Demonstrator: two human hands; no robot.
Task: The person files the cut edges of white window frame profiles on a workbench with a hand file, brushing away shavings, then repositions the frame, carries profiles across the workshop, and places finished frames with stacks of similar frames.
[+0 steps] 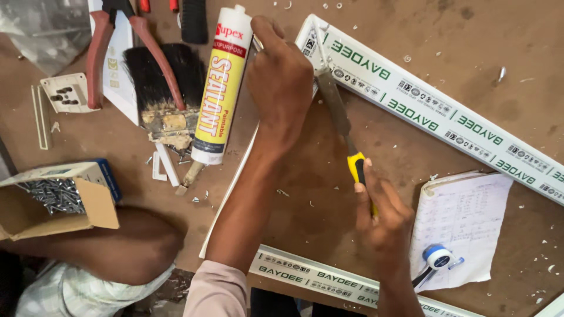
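Left hand presses white frame corner, grip closed over it; right hand grip wrapped round yellow-handled file; sealant tube just beside.

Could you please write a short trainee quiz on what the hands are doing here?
1. True or false: the right hand grips the yellow-and-black handle of a metal file.
2. What does the left hand press on? A) the white plastic frame profile B) the yellow sealant tube C) the open cardboard box of screws
3. What lies on the lined paper notebook?

Key: 1 true; 2 A; 3 a blue-and-white tape measure.
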